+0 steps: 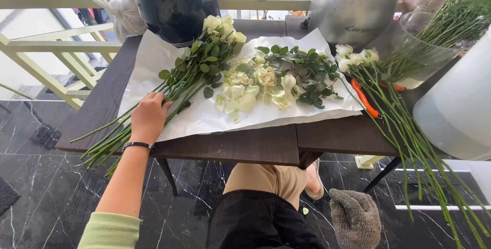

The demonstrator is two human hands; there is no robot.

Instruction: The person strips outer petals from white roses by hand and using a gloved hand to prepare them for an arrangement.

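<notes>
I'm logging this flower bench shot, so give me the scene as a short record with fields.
left hand: bare, resting on the leafy rose stems
right hand: in a grey glove, below the table edge, holding nothing
white paper: under stems, loose petals and leaves
stripped stems: at right, over the table edge
orange cutters: beside them

Left hand (148,116) fingertips hidden among rose stems (153,108)

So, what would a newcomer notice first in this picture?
White paper covers the dark table, with loose rose heads and petals in its middle. The left hand rests on a bunch of long-stemmed white roses. The gloved right hand hangs below the table.
</notes>
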